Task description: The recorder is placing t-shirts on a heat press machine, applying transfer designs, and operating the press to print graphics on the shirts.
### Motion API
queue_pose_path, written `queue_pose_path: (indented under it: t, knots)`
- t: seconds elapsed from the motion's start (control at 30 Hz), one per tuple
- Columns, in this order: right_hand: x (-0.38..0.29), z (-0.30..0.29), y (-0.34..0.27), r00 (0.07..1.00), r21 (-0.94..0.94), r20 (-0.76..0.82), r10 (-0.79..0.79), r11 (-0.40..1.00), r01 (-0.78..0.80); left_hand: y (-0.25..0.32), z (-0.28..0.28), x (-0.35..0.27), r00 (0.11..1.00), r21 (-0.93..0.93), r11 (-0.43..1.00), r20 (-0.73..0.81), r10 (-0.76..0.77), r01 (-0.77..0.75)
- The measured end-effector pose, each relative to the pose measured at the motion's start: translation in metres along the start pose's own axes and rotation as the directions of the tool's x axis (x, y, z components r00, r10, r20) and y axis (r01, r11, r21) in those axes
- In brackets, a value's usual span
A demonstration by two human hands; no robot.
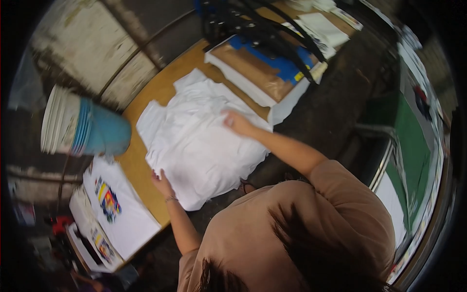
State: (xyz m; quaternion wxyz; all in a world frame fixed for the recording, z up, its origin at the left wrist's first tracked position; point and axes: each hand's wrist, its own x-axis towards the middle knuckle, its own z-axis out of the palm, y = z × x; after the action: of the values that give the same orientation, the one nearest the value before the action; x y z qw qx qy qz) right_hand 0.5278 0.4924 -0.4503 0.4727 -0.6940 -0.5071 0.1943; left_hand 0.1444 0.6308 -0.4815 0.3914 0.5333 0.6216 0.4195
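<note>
A rumpled white T-shirt [204, 142] lies spread over the wooden table before me, its lower part hanging past the near edge. My left hand [163, 183] is at the shirt's left side, touching or just beside it, with the fingers apart. Over the right part of the shirt is my right hand [237, 123], blurred, its fingers bent; whether it pinches the cloth cannot be told. Left of the shirt lies a folded white T-shirt [126, 215] with a colourful print.
Nested buckets [87, 124] lie tilted at the table's left rear. A printing platen [266, 69] covered with brown and blue tape sits under black metal arms at the back right. White printed cloths [321, 31] lie beyond it. A green surface [412, 157] is at right.
</note>
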Motion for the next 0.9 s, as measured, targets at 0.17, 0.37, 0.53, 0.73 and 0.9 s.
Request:
queue_pose_path:
  t: [0.17, 0.37, 0.53, 0.73, 0.9]
  knots:
    - [-0.186, -0.056, 0.03, 0.825, -0.03, 0.511, 0.239, 0.965, -0.261, 0.07, 0.128, -0.131, 0.904, 0.007, 0.974, 0.373, 0.209, -0.228]
    - [-0.352, -0.169, 0.089, 0.689, -0.329, 0.228, 0.688, 0.72, -0.61, 0.131, 0.202, -0.262, 0.196, -0.15, 0.988, 0.969, 0.153, -0.03]
    - [-0.403, -0.259, 0.096, 0.655, -0.169, -0.282, 0.701, 0.636, -0.753, 0.221, 0.257, -0.301, -0.141, -0.323, 0.913, 0.945, 0.296, -0.248]
    - [-0.428, -0.428, 0.102, 0.435, -0.273, -0.81, 0.394, 0.403, -0.874, 0.366, 0.378, -0.342, -0.179, -0.598, 0.329, 0.634, 0.753, -0.731]
    - [-0.48, -0.542, 0.132, 0.136, -0.104, -0.967, 0.213, 0.156, -0.982, 0.395, 0.484, -0.355, -0.068, -0.173, 0.079, 0.709, 0.702, -0.982]
